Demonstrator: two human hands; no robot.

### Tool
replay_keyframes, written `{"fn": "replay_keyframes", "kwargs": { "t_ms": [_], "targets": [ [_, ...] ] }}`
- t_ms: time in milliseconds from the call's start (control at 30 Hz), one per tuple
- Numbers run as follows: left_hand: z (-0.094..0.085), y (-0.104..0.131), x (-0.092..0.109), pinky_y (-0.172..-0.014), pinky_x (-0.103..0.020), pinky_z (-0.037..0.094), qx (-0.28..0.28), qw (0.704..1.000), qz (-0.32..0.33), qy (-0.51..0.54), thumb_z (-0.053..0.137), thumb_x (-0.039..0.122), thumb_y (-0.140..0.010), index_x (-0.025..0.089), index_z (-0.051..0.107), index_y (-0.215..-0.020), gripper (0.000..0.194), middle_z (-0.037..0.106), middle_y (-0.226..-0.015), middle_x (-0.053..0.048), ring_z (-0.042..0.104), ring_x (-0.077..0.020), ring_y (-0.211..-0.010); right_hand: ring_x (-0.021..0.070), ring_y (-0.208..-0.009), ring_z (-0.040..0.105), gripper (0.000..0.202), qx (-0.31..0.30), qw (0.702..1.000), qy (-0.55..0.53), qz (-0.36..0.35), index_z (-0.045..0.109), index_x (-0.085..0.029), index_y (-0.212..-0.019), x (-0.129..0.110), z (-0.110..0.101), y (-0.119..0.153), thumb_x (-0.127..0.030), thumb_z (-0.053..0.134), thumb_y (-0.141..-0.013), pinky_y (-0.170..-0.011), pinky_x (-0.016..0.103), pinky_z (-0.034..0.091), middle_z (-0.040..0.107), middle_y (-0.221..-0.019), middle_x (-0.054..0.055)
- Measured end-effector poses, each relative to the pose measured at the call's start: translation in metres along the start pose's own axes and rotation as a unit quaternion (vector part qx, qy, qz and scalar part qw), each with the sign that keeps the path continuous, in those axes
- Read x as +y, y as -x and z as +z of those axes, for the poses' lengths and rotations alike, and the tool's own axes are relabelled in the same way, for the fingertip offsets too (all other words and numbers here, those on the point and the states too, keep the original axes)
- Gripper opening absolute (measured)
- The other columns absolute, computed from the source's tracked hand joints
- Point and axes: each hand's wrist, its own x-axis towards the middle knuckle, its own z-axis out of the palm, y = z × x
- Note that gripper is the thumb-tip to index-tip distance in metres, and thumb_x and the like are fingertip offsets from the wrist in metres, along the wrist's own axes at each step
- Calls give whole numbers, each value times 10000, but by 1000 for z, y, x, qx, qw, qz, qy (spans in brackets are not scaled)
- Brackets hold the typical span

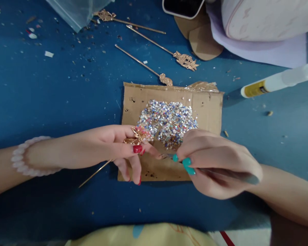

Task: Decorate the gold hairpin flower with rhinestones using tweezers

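My left hand (pixel 110 145), with red nails, is closed on a gold hairpin (pixel 133 140) whose ornate head carries pink-red pieces. The pin's thin stem slants out below the hand toward the lower left. Tweezers (pixel 228 174) sit in the closed grip of my right hand (pixel 218 157), which has teal nails. Their tips are close to a fingertip of my left hand; whether they pinch anything is too small to tell. Just beyond both hands, a spread of small shiny chips (pixel 166 119) in white, blue and pink lies on a cardboard sheet (pixel 209 109).
Several gold hairpins, one with a leaf-like head (pixel 186 60), lie past the cardboard. A white bottle with a yellow label (pixel 256 88) lies at right. A clear plastic bag (pixel 77 12), a phone-like device (pixel 183 7) and a pale rounded object (pixel 269 20) sit at the back.
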Motion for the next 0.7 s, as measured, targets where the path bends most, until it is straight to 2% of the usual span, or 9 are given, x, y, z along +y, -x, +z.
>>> {"fn": "replay_keyframes", "kwargs": {
  "t_ms": [133, 367, 533, 600, 700],
  "targets": [
    [1, -2, 1, -795, -176, 661, -2, 1000, 5, 8, 798, 395, -1186, 193, 824, -1372, 276, 919, -913, 3, 870, -144, -880, 202, -946, 920, 270, 11, 1000, -14, 4, 703, -234, -1194, 3, 0, 3, -33, 719, -1013, -853, 293, 788, 881, -965, 68],
    [1, -7, 1, -776, -177, 654, -8, 1000, -5, -8, 772, 398, -1172, 153, 789, -1433, 358, 912, -919, -14, 846, -140, -867, 193, -924, 907, 311, 38, 998, -31, 31, 720, -246, -1208, 1, 0, 4, -23, 736, -991, -849, 260, 780, 875, -971, 70],
    [0, -7, -2, -786, -215, 658, -11, 1000, -4, 17, 798, 334, -1153, 158, 744, -1387, 298, 935, -958, -37, 852, -154, -843, 212, -1077, 935, 273, -18, 998, -45, 27, 727, -238, -1226, -3, 1, -2, -16, 720, -1066, -936, 272, 787, 911, -1054, 98],
    [0, -6, -2, -795, -228, 664, -8, 1000, -3, 12, 804, 347, -1150, 157, 762, -1383, 304, 934, -961, -44, 854, -164, -843, 211, -1017, 930, 240, -24, 999, -40, 12, 725, -219, -1211, -4, 4, -2, -21, 696, -1080, -932, 293, 788, 911, -1037, 102],
    [-2, -4, -1, -802, -248, 678, 1, 1000, -5, 14, 833, 378, -1139, 171, 810, -1366, 308, 919, -924, -41, 874, -192, -870, 194, -862, 891, 198, -19, 999, -34, -12, 711, -205, -1193, -6, 7, -1, -37, 662, -1099, -824, 306, 773, 903, -983, 90]
  ]
}}
